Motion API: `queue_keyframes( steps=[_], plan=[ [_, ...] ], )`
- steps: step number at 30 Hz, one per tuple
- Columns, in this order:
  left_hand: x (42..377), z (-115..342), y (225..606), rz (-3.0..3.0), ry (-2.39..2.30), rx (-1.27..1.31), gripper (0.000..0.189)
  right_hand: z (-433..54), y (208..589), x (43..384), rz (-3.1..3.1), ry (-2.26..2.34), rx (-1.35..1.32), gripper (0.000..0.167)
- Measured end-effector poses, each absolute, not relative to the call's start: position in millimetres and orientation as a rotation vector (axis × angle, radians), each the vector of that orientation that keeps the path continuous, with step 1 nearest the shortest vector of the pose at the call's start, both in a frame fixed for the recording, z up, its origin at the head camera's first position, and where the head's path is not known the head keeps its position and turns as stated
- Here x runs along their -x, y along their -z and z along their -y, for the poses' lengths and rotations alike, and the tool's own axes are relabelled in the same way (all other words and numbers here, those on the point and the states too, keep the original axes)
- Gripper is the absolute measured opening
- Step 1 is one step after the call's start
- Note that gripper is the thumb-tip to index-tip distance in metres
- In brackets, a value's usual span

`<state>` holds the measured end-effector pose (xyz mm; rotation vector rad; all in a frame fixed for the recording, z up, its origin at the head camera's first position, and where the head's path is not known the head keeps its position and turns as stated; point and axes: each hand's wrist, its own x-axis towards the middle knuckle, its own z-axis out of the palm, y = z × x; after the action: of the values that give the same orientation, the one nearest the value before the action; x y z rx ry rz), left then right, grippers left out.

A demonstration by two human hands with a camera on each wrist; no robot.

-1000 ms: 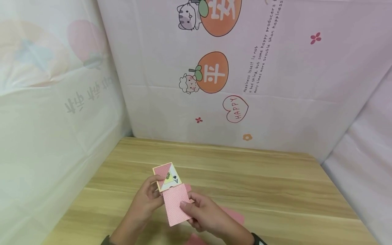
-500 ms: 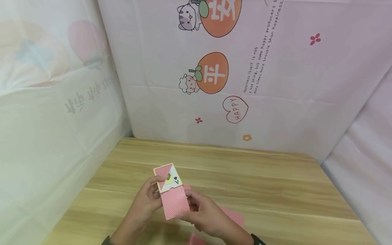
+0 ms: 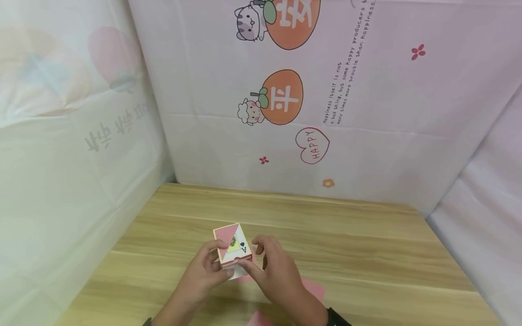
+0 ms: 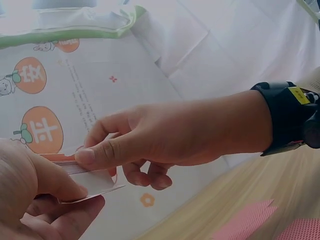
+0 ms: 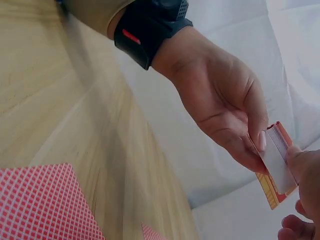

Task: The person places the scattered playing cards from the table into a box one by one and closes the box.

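Observation:
In the head view my left hand (image 3: 204,270) grips a playing card box (image 3: 225,233), red-patterned with an ace of spades on its face. Its open end tilts towards me, with a white flap (image 3: 239,272) sticking out below under the left thumb. My right hand (image 3: 278,274) is at the box's right side, thumb touching the open end and bent index finger apart from the box. The left wrist view shows the right thumb (image 4: 86,156) against the edges of the cards (image 4: 70,166) inside. In the right wrist view the left thumb (image 5: 260,132) lies on the flap.
Pink-backed cards (image 3: 314,288) lie on the wooden table (image 3: 367,253) behind the right hand, with another red-backed card or pile (image 3: 260,318) at the near edge. White printed cloth (image 3: 228,149) walls the back and both sides.
The red-backed cards, half out of the box earlier, have slid inside it. My right hand has let go of them and put its thumb at the open end. The box has shifted slightly right.

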<state>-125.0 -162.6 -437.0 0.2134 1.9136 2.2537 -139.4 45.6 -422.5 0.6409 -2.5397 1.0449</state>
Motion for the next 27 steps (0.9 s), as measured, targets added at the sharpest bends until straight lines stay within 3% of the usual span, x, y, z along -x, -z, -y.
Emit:
queue_keyframes(
  steps=[17,21,27],
  plan=[
    [124,162,438,-1.942,-2.218,-0.217,0.061,-56,421,141,2.590,-1.049,-0.696,0.044],
    [126,166,439,-1.957,-2.249,-0.207,0.060,-71,421,143,2.672,-0.985,-0.651,0.046],
    [128,174,440,-1.992,-2.285,-0.191,0.059,-109,426,143,2.801,-0.794,-0.570,0.032]
  ],
)
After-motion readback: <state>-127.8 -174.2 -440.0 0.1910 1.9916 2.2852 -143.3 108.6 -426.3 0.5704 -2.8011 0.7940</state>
